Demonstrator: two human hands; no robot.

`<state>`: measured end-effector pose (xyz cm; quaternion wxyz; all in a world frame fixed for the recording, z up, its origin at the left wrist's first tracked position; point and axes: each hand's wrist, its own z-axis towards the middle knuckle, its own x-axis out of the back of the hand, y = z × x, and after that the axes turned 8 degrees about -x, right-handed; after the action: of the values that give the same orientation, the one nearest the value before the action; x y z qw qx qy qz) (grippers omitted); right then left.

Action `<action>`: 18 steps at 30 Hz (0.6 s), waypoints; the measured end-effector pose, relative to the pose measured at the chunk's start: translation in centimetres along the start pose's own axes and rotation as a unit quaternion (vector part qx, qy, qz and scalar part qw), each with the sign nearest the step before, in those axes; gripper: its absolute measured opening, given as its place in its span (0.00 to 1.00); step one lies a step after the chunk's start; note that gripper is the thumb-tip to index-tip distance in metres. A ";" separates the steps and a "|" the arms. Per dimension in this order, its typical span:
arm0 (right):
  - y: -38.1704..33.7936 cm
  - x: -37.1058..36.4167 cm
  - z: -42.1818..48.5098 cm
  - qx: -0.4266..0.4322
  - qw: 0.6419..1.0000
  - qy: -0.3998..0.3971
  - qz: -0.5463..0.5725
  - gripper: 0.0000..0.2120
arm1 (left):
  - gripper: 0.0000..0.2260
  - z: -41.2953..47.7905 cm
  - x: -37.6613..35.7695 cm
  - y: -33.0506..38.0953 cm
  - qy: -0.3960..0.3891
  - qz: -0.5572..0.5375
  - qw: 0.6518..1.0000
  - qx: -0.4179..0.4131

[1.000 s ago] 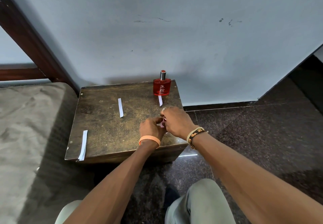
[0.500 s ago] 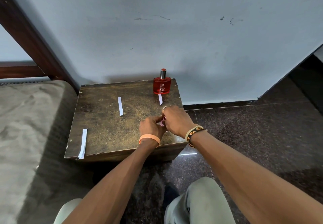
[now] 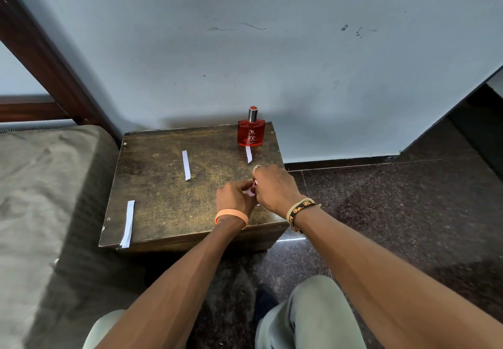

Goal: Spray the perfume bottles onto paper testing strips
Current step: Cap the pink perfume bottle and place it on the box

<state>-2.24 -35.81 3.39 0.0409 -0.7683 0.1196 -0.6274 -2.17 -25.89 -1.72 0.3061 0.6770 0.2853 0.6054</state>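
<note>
On the near right part of the small dark brown wooden table (image 3: 163,207) I see both hands brought together. The left hand (image 3: 234,198), with an orange rubber band (image 3: 231,216) on its wrist, has its fingers curled in toward a small pink object (image 3: 252,188). The right hand (image 3: 275,188) curls its fingers down over the same object from the other side, so both grip it between them. The fingers hide nearly all of it, and I cannot tell what it is. The right hand wears a ring (image 3: 256,168) and a black and orange woven wristband (image 3: 300,208).

The red glass perfume bottle (image 3: 251,133), with a silver collar and red cap, stands upright at the far right corner of the table. It is close to the pale grey-blue wall (image 3: 272,62) and apart from both hands. A short white paper strip (image 3: 248,154) lies just in front of it, its far end at the bottle's base; I cannot tell whether they touch. A second white paper strip (image 3: 186,165) lies flat near the middle of the table, apart from everything else. A third, longer white paper strip (image 3: 128,223) lies along the near left side, its near end reaching over the table's front edge.

Left of the table is a grey-brown mattress (image 3: 40,185) below a dark wooden bed frame (image 3: 40,57). The table stands on a dark speckled stone floor (image 3: 381,198), and two knees in pale grey trousers (image 3: 307,316) show at the bottom of my view.
</note>
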 end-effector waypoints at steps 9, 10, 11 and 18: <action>-0.5 0.2 0.2 0.014 1.000 -0.005 -0.001 0.09 | 0.11 0.0 0.1 0.0 -0.001 0.019 1.000 -0.015; -0.7 0.2 0.2 0.013 1.000 -0.005 -0.002 0.09 | 0.11 0.0 0.1 0.0 -0.001 0.023 1.000 -0.017; -0.8 0.2 0.2 0.009 1.000 -0.005 -0.001 0.09 | 0.10 0.0 0.1 0.0 -0.002 0.025 1.000 -0.018; -0.7 0.1 0.2 -0.004 1.000 0.004 0.010 0.09 | 0.10 -0.1 0.2 0.1 0.004 0.021 1.000 -0.022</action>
<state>-1.94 -35.21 3.59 0.0438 -0.7645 0.1296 -0.6300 -2.24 -25.82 -1.48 0.3069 0.6735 0.2588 0.6207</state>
